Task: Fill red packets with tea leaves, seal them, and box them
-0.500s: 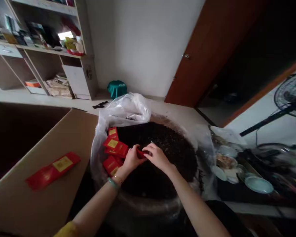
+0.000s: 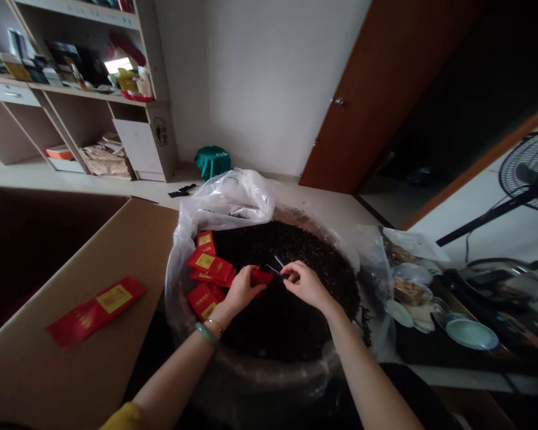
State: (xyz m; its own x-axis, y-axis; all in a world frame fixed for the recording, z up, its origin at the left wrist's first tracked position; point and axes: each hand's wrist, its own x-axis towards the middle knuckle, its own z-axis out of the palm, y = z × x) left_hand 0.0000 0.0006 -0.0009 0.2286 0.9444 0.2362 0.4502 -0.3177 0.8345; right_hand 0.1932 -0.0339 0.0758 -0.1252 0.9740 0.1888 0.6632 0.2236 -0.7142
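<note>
In the head view, a clear plastic bag point(image 2: 226, 200) is lining a wide round tub, its crumpled rim standing highest at the far left and sagging along the near side. Inside, dark loose bits point(image 2: 291, 328) are filling the space, leaving open room below the hands and across to the right rim. To the left, a pile of red packets point(image 2: 210, 267) is crowding the bag's wall, and beyond it a cardboard box point(image 2: 155, 230) is bordering that side.

The left hand point(image 2: 241, 291) is grasping a red packet point(image 2: 262, 278) over the middle of the tub, thumb and fingers pinching it close beside the pile. The packet is pointing its free end rightward, its long axis seemingly running sideways, though the fingers are hiding much of it. The right hand point(image 2: 308, 289) is gripping a small metal tool point(image 2: 279, 261) between curled fingers, its two slim prongs spreading leftward; one tip is reaching near the packet, and I cannot tell whether they are touching.

The held packet is showing plain bright red, its folds unclear. On the box, a lone red packet point(image 2: 87, 316) is lying flat, its long axis slanting from lower left to upper right, with a yellow square label showing toward the upper end
</note>
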